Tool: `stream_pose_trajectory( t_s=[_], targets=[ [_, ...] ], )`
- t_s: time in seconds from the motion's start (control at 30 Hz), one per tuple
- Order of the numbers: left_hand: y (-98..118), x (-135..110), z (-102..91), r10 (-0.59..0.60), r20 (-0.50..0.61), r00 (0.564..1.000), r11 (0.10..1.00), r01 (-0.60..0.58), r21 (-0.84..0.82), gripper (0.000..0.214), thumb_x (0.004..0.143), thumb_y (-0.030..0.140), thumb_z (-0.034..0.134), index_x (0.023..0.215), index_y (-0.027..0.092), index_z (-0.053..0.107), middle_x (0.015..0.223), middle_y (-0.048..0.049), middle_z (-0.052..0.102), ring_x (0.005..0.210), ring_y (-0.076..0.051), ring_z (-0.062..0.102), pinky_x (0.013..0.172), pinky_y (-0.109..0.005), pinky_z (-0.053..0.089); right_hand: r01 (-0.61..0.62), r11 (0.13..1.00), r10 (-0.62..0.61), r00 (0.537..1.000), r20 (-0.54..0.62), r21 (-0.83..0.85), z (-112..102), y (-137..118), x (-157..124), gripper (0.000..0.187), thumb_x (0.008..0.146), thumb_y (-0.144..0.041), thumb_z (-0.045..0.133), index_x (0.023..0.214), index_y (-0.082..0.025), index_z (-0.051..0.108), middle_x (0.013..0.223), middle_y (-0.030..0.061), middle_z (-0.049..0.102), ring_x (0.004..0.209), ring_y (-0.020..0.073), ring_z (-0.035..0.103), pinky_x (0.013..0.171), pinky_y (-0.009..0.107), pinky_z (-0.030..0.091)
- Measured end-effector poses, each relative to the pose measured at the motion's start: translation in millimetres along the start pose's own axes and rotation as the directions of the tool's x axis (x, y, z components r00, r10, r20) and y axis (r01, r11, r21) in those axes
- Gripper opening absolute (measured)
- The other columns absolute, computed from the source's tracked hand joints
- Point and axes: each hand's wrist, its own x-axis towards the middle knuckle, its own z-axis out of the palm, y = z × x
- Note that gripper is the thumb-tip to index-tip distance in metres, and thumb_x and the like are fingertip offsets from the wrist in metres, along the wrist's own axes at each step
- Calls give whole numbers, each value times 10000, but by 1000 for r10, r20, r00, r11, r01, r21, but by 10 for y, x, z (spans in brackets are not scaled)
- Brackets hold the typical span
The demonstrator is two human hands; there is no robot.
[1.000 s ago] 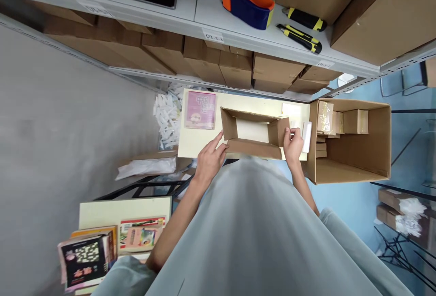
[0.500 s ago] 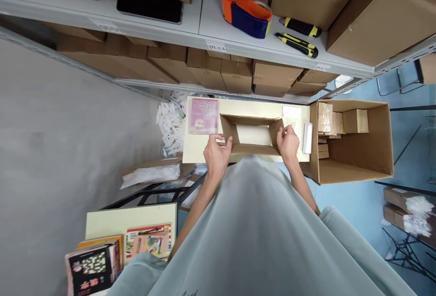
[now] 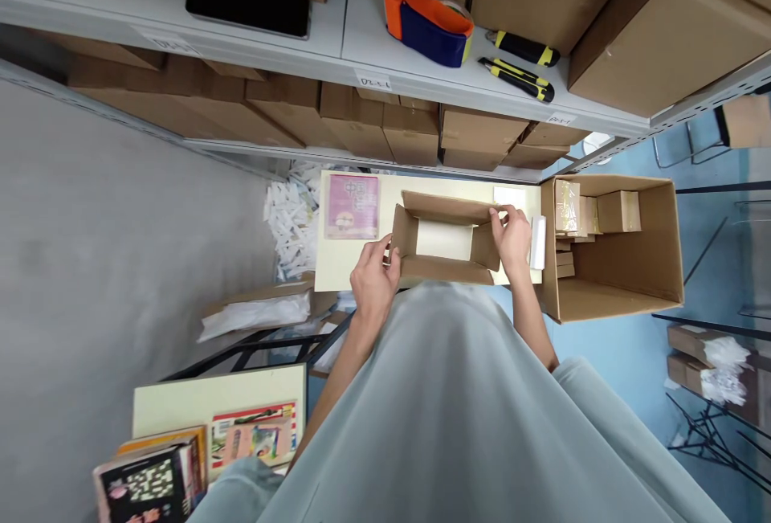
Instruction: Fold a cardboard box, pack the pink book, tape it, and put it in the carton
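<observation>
One held box [image 3: 446, 269], two utility knives [image 3: 519, 79], one tape dispenser [image 3: 432, 31]

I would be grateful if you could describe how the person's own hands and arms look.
The left hand and right hand are bare, with no gloves or wristwear visible. The forearms are uncovered; the loose sleeves are pale grey-blue, like the wide garment.

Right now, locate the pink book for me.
In the head view, the pink book lies on the cream table at left, beyond the left hand and left of the open box.
</observation>
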Motion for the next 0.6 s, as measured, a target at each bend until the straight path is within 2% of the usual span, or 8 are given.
stream_pose_trajectory(
  t_s=[0.1, 0.2, 0.27, 0.33, 0.43, 0.53, 0.6],
  targets=[
    [4, -1, -1, 25, 32, 999, 1000, -25, 12, 396, 1098, 376, 578, 1414, 232, 769, 1153, -90, 765, 777, -175, 714, 799, -316, 559, -2, 999, 1, 999, 37, 36, 15, -15, 74, 405, 1133, -564, 512, 1145, -207, 702, 757, 31, 675, 714, 257, 654, 770, 337, 461],
    [12, 4, -5, 72, 112, 991, 997, -72, 2, 435, 1082, 397, 612, 1469, 260, 756, 1185, -75, 760, 791, -172, 732, 793, -309, 579, -8, 996, 3, 998, 59, 86, 76, -40, 69, 442, 1103, -657, 554, 1132, -231, 667, 704, 3, 666, 687, 259, 662, 738, 326, 454],
    [7, 23, -4, 115, 158, 981, 993, -115, -12, 474, 1060, 415, 647, 1505, 280, 738, 1269, -81, 752, 916, -203, 768, 861, -322, 613, -22, 992, 11, 996, 90, 121, 121, -55, 42, 456, 1076, -694, 591, 1127, -243, 641, 704, -6, 669, 690, 258, 669, 713, 317, 449],
    [-9, 48, 8, 175, 187, 967, 985, -170, -44, 503, 1033, 416, 680, 1515, 280, 730, 1372, -103, 726, 1148, -260, 766, 1019, -362, 624, -32, 988, 14, 993, 121, 152, 153, -62, 14, 450, 1067, -699, 601, 1118, -252, 621, 711, -12, 670, 692, 251, 669, 699, 310, 447],
    [-40, 79, 51, 232, 230, 945, 972, -219, -79, 445, 1007, 391, 686, 1424, 266, 779, 1519, -130, 656, 1388, -325, 672, 1212, -455, 566, -33, 978, 2, 989, 149, 206, 155, -41, -14, 466, 1084, -710, 555, 1151, -255, 632, 751, -9, 683, 736, 239, 677, 727, 308, 477],
    [-45, 92, 94, 194, 259, 946, 981, -185, -60, 352, 1027, 364, 626, 1298, 258, 823, 1593, -131, 602, 1397, -341, 659, 1204, -494, 579, 11, 973, -41, 991, 125, 231, 120, 35, -35, 512, 1124, -688, 450, 1189, -245, 699, 899, 37, 709, 838, 230, 681, 809, 331, 532],
    [-31, 100, 110, 158, 258, 953, 987, -151, -47, 322, 1045, 370, 595, 1234, 255, 829, 1576, -130, 613, 1367, -335, 679, 1157, -484, 606, 47, 964, -77, 992, 104, 263, 103, 116, -67, 527, 1121, -666, 453, 1163, -239, 757, 1064, 87, 705, 961, 237, 691, 868, 357, 572]
  ],
)
